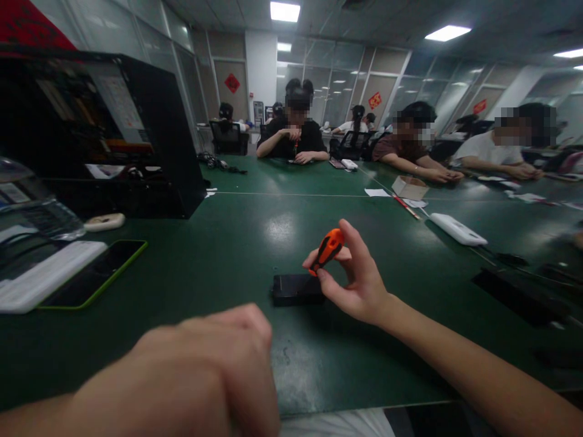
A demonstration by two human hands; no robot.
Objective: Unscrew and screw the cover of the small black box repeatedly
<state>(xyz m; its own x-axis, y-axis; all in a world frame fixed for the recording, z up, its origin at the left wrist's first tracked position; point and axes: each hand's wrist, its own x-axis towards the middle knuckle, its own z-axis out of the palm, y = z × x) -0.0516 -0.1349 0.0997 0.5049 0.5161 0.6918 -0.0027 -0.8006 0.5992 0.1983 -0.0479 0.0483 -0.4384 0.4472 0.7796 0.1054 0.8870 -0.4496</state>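
Right by the black box (pixel 294 291), its long axis running side to side, the nearer right hand (pixel 359 276) pinches an orange-and-black tool handle (pixel 328 246) slanting down over the box's end, while the left hand (pixel 195 364) curls on the box's near side, grip impossible to tell.

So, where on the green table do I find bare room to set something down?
Bare tabletop shows between the green-edged phone and the black box, and between the right hand and the white block. The left side is crowded by the computer case, bottle and phone; the right by cables and a black bar.
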